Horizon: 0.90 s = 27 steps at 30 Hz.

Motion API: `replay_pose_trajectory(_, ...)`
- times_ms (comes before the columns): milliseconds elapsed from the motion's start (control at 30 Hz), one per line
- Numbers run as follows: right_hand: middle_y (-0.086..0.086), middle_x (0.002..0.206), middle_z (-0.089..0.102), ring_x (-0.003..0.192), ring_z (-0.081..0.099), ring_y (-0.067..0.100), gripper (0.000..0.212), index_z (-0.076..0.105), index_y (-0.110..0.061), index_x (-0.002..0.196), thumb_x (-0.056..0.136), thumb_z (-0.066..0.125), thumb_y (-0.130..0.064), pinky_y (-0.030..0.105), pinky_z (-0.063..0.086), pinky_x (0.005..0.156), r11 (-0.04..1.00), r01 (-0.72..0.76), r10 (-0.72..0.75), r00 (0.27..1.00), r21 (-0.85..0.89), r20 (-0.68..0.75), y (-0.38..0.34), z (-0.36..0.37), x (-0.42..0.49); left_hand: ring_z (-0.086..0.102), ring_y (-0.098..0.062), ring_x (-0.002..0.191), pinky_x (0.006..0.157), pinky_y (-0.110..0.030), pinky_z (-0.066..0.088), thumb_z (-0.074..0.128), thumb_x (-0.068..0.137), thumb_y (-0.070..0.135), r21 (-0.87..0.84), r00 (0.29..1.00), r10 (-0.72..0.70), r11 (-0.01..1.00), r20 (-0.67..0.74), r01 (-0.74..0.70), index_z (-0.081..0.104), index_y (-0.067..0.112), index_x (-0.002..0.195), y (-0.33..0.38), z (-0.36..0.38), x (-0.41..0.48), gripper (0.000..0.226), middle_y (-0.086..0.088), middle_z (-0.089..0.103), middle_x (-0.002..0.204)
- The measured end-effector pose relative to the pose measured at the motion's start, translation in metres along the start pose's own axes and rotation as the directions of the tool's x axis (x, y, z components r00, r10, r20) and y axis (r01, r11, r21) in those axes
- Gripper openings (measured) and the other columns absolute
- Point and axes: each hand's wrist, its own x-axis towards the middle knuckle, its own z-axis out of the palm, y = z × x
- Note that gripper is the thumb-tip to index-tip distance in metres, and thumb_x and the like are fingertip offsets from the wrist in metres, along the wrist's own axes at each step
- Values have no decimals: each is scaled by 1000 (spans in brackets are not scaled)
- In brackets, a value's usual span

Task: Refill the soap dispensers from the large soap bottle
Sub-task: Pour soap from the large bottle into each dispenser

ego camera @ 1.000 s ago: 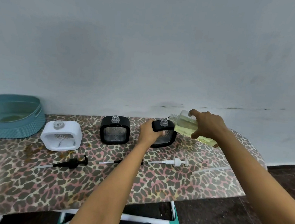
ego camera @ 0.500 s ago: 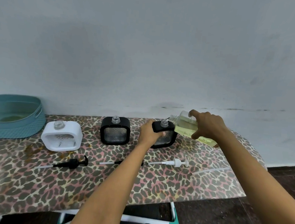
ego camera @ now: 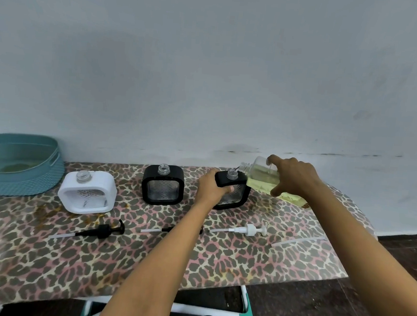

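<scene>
The white dispenser (ego camera: pixel 87 193) and the middle black dispenser (ego camera: pixel 162 186) stand open-necked and look unfilled. The left hand (ego camera: pixel 210 189) curls its fingers round the top corner of the right black dispenser (ego camera: pixel 235 196), steadying it on the table (ego camera: pixel 45 257). The soap bottle (ego camera: pixel 260 179), tilted in the gripping right hand (ego camera: pixel 294 178), has its mouth just beside that narrow neck. If it tips too fast or the mouth drifts, soap likely runs down onto the table.

The middle dispenser (ego camera: pixel 163 184) stands on the table (ego camera: pixel 45 257). Left of it — the left dispenser (ego camera: pixel 87 192), then the basket (ego camera: pixel 26 181). Right of it — the right dispenser (ego camera: pixel 235 195), then the bottle (ego camera: pixel 260 180). In front of it lie pumps (ego camera: pixel 103 230).
</scene>
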Motion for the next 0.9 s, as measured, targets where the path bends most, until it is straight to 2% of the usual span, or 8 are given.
replay_pose_trajectory(433,-2,87,52,82,57,23,82,37,-27,131,65,83,-41,30,40,62,1000,-4,4,1000,6,1,-1,-1,-1,55,-14,94,79,-22,41,80,70,14,-4,1000,5,1000,4,-5,58,10,113,1,-1,-1,49,-6,63,109)
replay_pose_trajectory(600,3,97,60,87,60,25,83,36,-27,132,64,83,-42,30,40,63,1000,5,-5,1000,3,1,-1,-1,0,56,-16,97,80,-23,42,81,69,15,-4,1000,4,1000,1,-4,58,11,112,-1,0,0,49,-5,63,109)
replay_pose_trajectory(767,-1,87,50,86,61,25,83,36,-27,132,64,83,-42,30,40,62,1000,-6,6,1000,0,8,-2,-3,-1,54,-14,94,79,-22,41,80,69,14,-6,1000,-4,1000,5,4,57,11,112,-1,0,0,49,-4,63,109)
replay_pose_trajectory(900,-1,89,52,86,61,26,83,37,-26,132,64,83,-42,31,40,63,1000,0,0,1000,2,5,-2,-3,-1,55,-15,95,79,-22,41,81,68,15,3,1000,-7,1000,2,7,57,12,113,-2,1,1,51,-4,63,109)
